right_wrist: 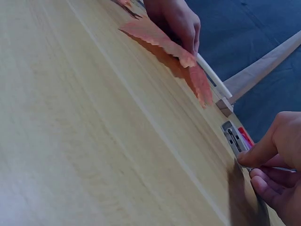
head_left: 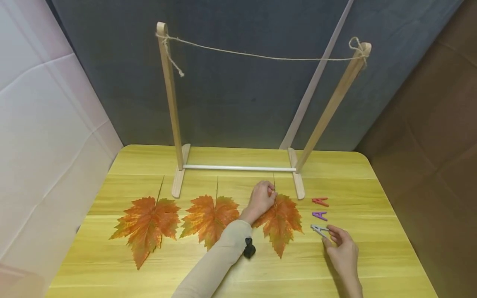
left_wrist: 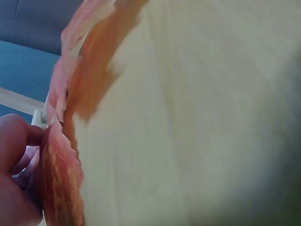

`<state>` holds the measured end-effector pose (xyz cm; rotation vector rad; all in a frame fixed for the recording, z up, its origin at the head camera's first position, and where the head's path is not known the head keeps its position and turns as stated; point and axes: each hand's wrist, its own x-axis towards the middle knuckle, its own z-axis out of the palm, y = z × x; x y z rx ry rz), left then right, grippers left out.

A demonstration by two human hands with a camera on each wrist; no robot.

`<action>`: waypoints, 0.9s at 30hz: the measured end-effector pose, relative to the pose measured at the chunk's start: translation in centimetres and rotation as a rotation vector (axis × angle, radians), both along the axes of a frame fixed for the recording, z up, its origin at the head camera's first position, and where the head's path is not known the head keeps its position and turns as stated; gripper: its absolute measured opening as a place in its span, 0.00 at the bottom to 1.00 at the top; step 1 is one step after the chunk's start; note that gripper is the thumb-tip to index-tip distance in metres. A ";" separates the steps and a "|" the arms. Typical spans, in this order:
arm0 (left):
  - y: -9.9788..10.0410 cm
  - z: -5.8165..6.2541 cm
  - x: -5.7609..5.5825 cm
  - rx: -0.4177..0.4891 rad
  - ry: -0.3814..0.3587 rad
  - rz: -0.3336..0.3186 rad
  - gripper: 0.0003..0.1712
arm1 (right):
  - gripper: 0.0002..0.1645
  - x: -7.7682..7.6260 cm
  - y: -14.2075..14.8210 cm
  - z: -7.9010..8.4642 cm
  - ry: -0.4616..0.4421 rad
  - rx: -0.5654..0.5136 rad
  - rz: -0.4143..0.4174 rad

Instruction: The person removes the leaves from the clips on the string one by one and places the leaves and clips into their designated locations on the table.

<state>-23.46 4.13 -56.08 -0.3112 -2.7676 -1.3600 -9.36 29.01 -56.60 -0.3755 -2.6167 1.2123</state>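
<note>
My left hand (head_left: 262,198) pinches the rightmost orange maple leaf (head_left: 281,223) at its top, where the dark stem begins. In the left wrist view that leaf (left_wrist: 61,183) stands on edge by the fingertips, its shadow on the wood. My right hand (head_left: 342,250) pinches a grey clothespin (head_left: 318,228) between thumb and fingers, right of the leaf. The right wrist view shows the clothespin (right_wrist: 229,133) low over the table. Just beyond it lie a purple clothespin (head_left: 319,215) and a red clothespin (head_left: 320,201).
Two more maple leaves, a left one (head_left: 150,223) and a middle one (head_left: 208,217), lie with stems pointing away. Behind them stands a wooden frame (head_left: 169,95) with a white crossbar (head_left: 238,168) and a twine line (head_left: 242,54) tied between its posts. The wooden table (head_left: 257,281) meets a dark backdrop.
</note>
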 end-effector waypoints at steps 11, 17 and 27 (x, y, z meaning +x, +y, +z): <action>-0.9 1.6 0.8 -0.066 -0.001 -0.070 0.15 | 0.28 -0.2 0.2 1.6 0.033 0.002 0.066; -1.7 3.7 1.6 -0.159 -0.056 -0.137 0.23 | 0.27 -0.8 0.1 2.8 0.066 0.047 0.109; -3.1 7.5 3.8 -0.383 -0.179 -0.194 0.39 | 0.27 -2.3 -1.2 5.1 0.189 0.163 0.261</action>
